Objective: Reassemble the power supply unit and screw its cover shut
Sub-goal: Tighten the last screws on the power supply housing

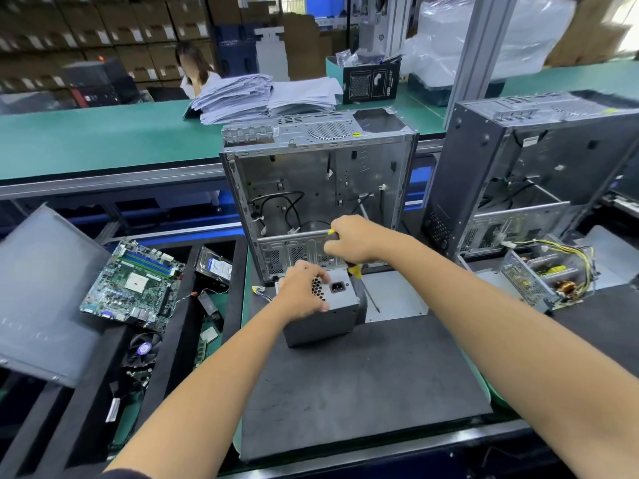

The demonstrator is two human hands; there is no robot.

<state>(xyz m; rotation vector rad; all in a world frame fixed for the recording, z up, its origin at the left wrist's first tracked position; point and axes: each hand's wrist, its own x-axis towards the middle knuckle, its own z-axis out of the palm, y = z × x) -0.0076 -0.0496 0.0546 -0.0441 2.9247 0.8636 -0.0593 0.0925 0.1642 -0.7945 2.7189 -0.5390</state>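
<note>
The power supply unit (pixel 323 311), a closed grey metal box w/ honeycomb vent & black mains socket on its upper face, stands on the dark mat (pixel 363 382) on the counter (pixel 86 140), just in front of the open PC case (pixel 311 188). Left hand (pixel 304 292) curls over its top-left edge, prob. to steady it, while right hand (pixel 352 242) grips a yellow-handled screwdriver (pixel 356 271) w/ shaft angled down beside the box's right side, likely for a cover screw.

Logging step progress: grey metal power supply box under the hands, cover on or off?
On. The grey metal power supply box shows closed panels, no internals visible. Whether screws are in, cannot tell.
</note>
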